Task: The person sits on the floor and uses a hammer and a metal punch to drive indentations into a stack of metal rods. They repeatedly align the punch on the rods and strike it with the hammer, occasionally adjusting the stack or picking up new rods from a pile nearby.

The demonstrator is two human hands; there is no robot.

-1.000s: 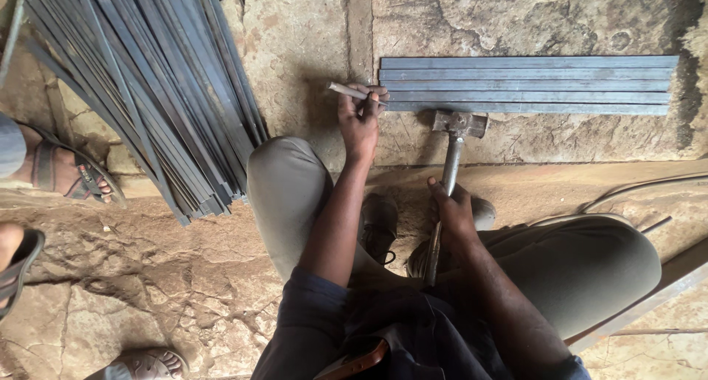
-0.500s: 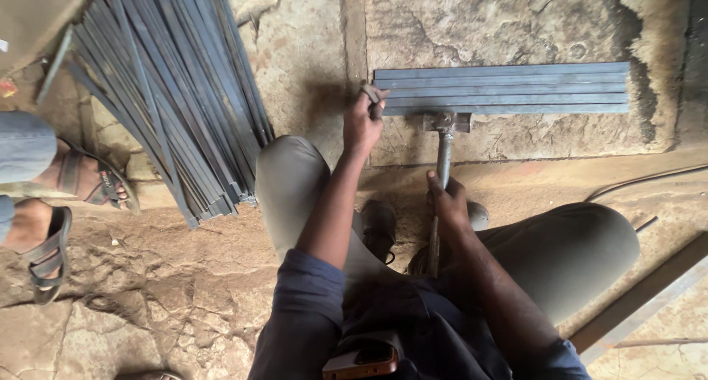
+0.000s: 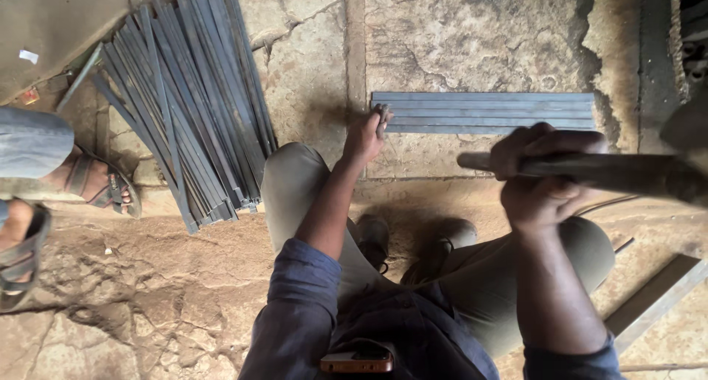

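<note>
Grey metal strips (image 3: 184,107) are lying in a loose fanned pile on the stone floor (image 3: 310,63) toward its far left, their near ends reaching down to a crack where the slabs give way to rougher ground. Beside that pile, at the left edge of the floor, another person's sandalled feet (image 3: 96,188) are resting, one partly cut off by the frame.

Moving right, the person is squatting with knees spread, and the left hand (image 3: 363,135) is reaching forward over the left knee. It is closing around a short metal punch (image 3: 382,119), holding it roughly upright with the tip touching the left end of a flat row of steel bars (image 3: 487,113). These bars are lying side by side, edges touching, running left to right across a large slab in the far middle of the floor, so the left hand is sitting just at their near-left corner.

Further right, the right hand (image 3: 542,177) is raised well above the floor and close to the camera, wrapping fully around the handle of a hammer (image 3: 612,172). The handle is running out to the right, where the head is blurring out at the frame's edge. The bars are lying beyond and below this hand, well apart from it. A phone (image 3: 358,361) is poking from the person's clothing at the bottom.
</note>
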